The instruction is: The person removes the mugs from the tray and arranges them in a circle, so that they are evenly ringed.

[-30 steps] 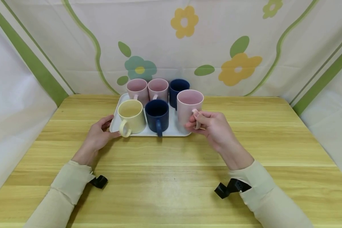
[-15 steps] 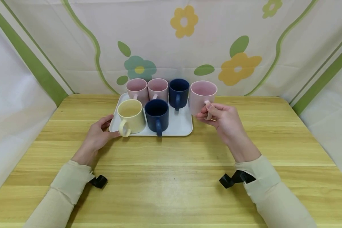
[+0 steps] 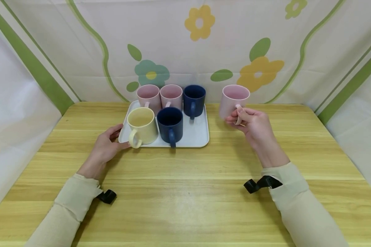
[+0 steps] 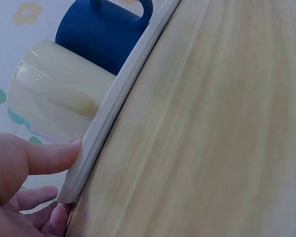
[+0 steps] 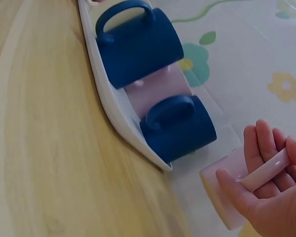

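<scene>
My right hand (image 3: 256, 125) holds a pink mug (image 3: 232, 97) by its handle, to the right of the white tray (image 3: 196, 135). The mug is upright and apart from the tray; in the right wrist view its base looks raised off the table. My left hand (image 3: 106, 145) grips the tray's near left corner, the thumb (image 4: 56, 157) against the rim and the fingers round the outside. A yellow mug (image 3: 143, 128) and a navy mug (image 3: 170, 127) stand in the tray's front row. Behind them are two pink mugs, one left (image 3: 149, 96) and one middle (image 3: 172, 96), and another navy mug (image 3: 194, 99).
The wooden table (image 3: 179, 192) runs up to a white flowered curtain (image 3: 179, 41) just behind the tray. White cloth with green stripes hangs on both sides. Black wrist cameras sit at both sleeves.
The right hand has carried the pink mug off the tray's front right part, rightward and toward the back, uncovering that part of the tray. The left hand has stayed at the corner.
</scene>
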